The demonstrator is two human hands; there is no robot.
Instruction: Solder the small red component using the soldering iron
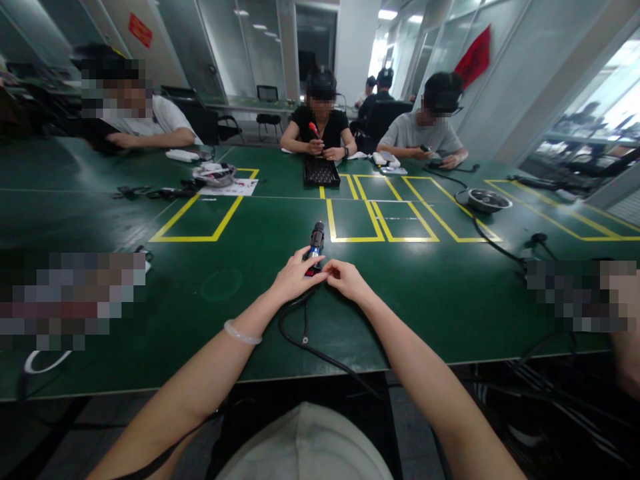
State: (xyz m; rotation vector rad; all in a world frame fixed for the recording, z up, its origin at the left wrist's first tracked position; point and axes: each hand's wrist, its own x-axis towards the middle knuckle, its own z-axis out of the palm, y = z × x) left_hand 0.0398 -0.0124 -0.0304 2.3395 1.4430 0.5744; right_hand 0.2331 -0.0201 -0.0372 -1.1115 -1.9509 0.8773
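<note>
A slim black cylindrical device with a narrower tip, a blue band and a red part lies on the table in front of me, tip pointing away. My left hand is closed around its lower part from the left. Close against its lower end, my right hand has its fingers curled and pinched together; whatever may be between them is hidden. A black cable loops below my hands and runs over the table's near edge. Beside the loop, a thin lead ends in a small metal ring.
Yellow tape rectangles mark the green table. Across it, a person holds a red-tipped tool over a black tray. Two more people sit at the far side. A metal bowl and dark cables lie right.
</note>
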